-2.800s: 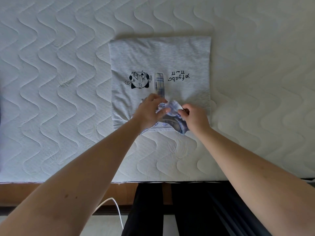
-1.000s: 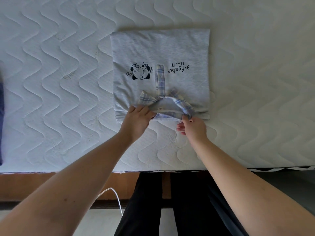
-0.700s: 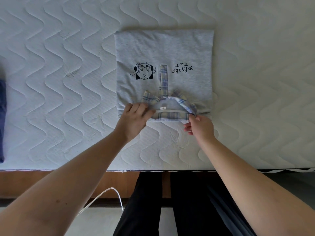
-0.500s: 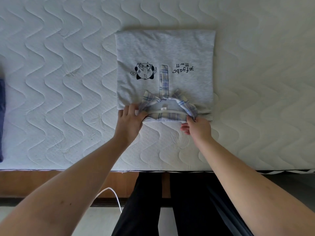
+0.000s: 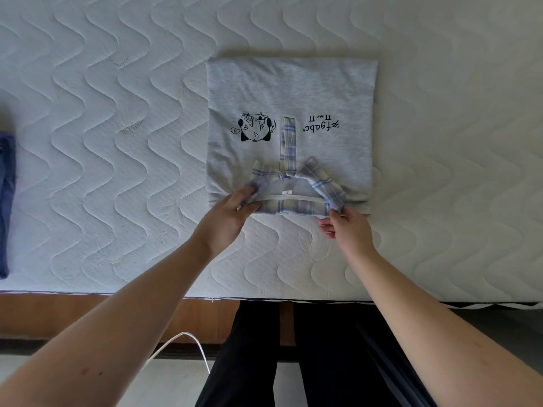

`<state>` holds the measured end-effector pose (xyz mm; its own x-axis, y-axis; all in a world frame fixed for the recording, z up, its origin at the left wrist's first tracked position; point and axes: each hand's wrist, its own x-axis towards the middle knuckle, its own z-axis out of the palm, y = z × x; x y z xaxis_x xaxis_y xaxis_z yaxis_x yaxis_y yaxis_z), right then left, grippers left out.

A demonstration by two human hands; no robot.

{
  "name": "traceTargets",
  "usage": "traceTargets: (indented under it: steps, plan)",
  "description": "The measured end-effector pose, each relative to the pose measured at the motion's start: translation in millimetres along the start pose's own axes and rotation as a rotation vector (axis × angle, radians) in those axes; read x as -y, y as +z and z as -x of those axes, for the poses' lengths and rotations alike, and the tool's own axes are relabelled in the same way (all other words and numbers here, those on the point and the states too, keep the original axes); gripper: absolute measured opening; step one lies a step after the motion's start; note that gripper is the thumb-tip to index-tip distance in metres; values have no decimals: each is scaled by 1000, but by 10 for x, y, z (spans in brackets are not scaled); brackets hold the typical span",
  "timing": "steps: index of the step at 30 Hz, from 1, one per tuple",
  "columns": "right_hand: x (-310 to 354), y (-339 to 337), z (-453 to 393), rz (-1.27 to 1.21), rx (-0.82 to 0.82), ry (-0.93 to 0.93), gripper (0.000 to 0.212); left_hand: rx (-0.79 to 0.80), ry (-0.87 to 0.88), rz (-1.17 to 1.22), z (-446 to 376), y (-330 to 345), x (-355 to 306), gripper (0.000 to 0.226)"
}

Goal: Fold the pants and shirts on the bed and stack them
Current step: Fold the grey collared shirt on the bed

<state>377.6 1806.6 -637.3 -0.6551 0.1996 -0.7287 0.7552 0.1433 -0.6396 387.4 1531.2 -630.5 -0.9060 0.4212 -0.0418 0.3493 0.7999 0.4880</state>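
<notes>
Head view, shirt: I see the grey folded shirt (image 5: 291, 92) lying flat on the bed (image 5: 117, 113), at 12 o'clock from my hands, its print upside down to me.
Head view, collar: the plaid collar (image 5: 293, 205) sits at the shirt's near edge, at 6 o'clock on the fold, with a plaid placket strip (image 5: 288, 142) running up toward 12 o'clock.
Head view, left hand (image 5: 227, 218): my fingers are curled, pinching the collar's left end.
Head view, right hand (image 5: 348, 227): my thumb and forefinger pinch the collar's right end.
Head view, dark blue garment (image 5: 6, 201): far off at 9 o'clock, at the frame edge.
Head view, white cable (image 5: 182, 342): on the floor at 7 o'clock.
</notes>
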Motion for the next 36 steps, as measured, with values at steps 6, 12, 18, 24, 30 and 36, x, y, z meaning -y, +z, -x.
traceTargets:
  steps: [6, 12, 18, 24, 30, 36]
  plan:
    - [-11, 23, 51, 358, -39, 70, 44, -3, -148, 161, 132, 117, -102, 29]
    - [180, 275, 167, 452, 112, -80, 55, -319, -801, 628, 8, 99, -282, 22]
    - [591, 688, 22, 327, 212, -255, 21, -264, -1201, 936, -57, 134, -295, 38]
    - [983, 1050, -282, 479, 286, -284, 33, -204, -1119, 904, -19, 111, -182, 25]
    - [1174, 1172, -437, 804, 380, -185, 30, -156, -1072, 892, 1, 132, -141, 26]
    - [1154, 1043, -474, 665, 198, -285, 17, -218, -1070, 736, -28, 158, -131, 21]
